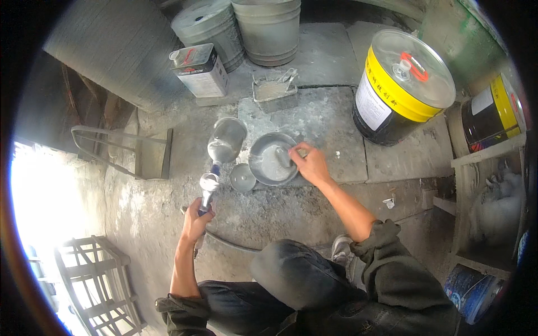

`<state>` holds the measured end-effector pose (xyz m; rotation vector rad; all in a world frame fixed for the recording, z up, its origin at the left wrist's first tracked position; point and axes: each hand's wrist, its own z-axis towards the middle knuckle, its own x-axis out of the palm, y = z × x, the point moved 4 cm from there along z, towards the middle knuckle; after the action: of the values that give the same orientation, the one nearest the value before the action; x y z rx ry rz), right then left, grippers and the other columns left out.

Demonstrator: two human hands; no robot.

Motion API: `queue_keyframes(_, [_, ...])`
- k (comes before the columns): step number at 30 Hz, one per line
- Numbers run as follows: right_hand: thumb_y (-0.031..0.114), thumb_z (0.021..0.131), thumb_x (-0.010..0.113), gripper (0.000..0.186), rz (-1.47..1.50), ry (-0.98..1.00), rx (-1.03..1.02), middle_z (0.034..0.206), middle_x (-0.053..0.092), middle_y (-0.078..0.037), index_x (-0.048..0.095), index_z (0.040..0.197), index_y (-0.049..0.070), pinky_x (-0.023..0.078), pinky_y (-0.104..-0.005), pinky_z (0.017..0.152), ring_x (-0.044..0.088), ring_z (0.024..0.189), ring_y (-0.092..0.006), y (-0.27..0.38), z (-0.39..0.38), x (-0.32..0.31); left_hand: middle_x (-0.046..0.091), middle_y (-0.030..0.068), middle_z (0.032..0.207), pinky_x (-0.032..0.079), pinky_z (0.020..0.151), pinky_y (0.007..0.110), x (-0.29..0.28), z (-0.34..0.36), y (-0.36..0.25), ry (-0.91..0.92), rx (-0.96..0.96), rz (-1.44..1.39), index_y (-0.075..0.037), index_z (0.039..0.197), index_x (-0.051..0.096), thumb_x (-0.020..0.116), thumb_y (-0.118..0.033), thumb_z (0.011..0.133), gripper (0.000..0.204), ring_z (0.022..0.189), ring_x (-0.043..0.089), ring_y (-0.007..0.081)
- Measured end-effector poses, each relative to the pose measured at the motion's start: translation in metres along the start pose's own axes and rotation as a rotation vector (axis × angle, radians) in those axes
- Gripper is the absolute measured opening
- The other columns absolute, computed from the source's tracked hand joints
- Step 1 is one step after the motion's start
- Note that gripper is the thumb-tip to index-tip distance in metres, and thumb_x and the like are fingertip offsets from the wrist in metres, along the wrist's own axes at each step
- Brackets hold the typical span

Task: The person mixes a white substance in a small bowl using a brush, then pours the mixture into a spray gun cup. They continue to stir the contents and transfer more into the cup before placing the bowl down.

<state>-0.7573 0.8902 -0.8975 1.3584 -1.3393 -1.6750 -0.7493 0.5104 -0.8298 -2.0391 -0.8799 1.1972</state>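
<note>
My left hand (pixel 196 221) is closed round the handle of a silver spray gun (pixel 208 193), held low over the floor. At the gun's far end, a cloudy clear bottle (pixel 227 137) narrows to a blue neck that meets it. To the right, a round metal bowl (pixel 257 168) holds grey-white material. My right hand (pixel 311 164) reaches over its right rim, fingers pinched on a small grey piece (pixel 284 157) that dips into the bowl. I cannot make out what kind of thing that piece is. Between bottle and bowl lies a small round metal lid or dish (pixel 242 177).
A drum with a yellow band (pixel 400 84) stands at the far right. At the back are metal drums (pixel 266 33), a rectangular can (pixel 200 73) and a crusted tray (pixel 274 95). A metal frame (pixel 152 154) stands left. A hose (pixel 232 243) runs near my knees.
</note>
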Motion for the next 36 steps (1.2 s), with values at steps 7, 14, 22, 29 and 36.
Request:
queue_keyframes(7, [0.034,0.092,0.067,0.025,-0.258,0.233,-0.182,0.088,0.071,-0.015,0.067,0.098,0.01,0.051,-0.0452,0.066,0.068,0.078,-0.0352,-0.004,-0.012,0.017,0.063,0.0067,0.091,0.051,0.067,0.028,0.021,-0.012,0.0,0.211,-0.074,-0.265,-0.001,0.108,0.057,0.069,0.01,0.073,0.039,0.077,0.061,0.014])
queue_keyframes(14, [0.022,0.081,0.071,0.015,-0.273,0.21,-0.325,0.09,0.07,-0.016,0.072,0.089,0.01,0.053,-0.0439,0.071,0.068,0.081,-0.0362,0.0,-0.013,0.022,0.062,0.0075,0.099,0.057,0.074,0.031,0.028,-0.012,0.017,0.262,-0.176,-0.433,-0.003,0.131,0.048,0.066,0.015,0.08,0.058,0.081,0.064,0.0176])
queue_keyframes(22, [0.024,0.08,0.072,0.019,-0.202,0.193,-0.182,0.084,0.072,-0.015,0.075,0.094,0.012,0.054,-0.0413,0.072,0.069,0.081,-0.0346,-0.012,0.0,0.021,0.058,0.0036,0.088,0.049,0.058,0.029,0.04,-0.01,0.017,0.37,-0.192,-0.526,-0.016,0.144,0.037,0.065,0.006,0.086,0.068,0.07,0.058,0.014])
queue_keyframes(29, [0.02,0.086,0.071,0.017,0.082,0.247,-0.002,0.077,0.072,-0.01,0.074,0.094,0.006,0.051,-0.029,0.058,0.068,0.065,-0.0186,-0.015,0.008,0.011,0.056,0.0045,0.084,0.046,0.052,0.029,0.04,-0.017,0.031,0.469,-0.205,-0.442,-0.012,0.15,0.034,0.061,0.01,0.084,0.075,0.063,0.054,0.0136])
queue_keyframes(36, [0.009,0.09,0.064,0.012,0.675,0.288,0.153,0.072,0.067,-0.007,0.072,0.093,0.0,0.045,-0.0222,0.05,0.059,0.056,-0.009,0.068,0.016,-0.012,0.057,0.0066,0.089,0.048,0.052,0.031,0.032,-0.025,0.028,0.42,-0.211,-0.389,-0.016,0.157,0.025,0.059,0.014,0.08,0.09,0.063,0.055,0.0152])
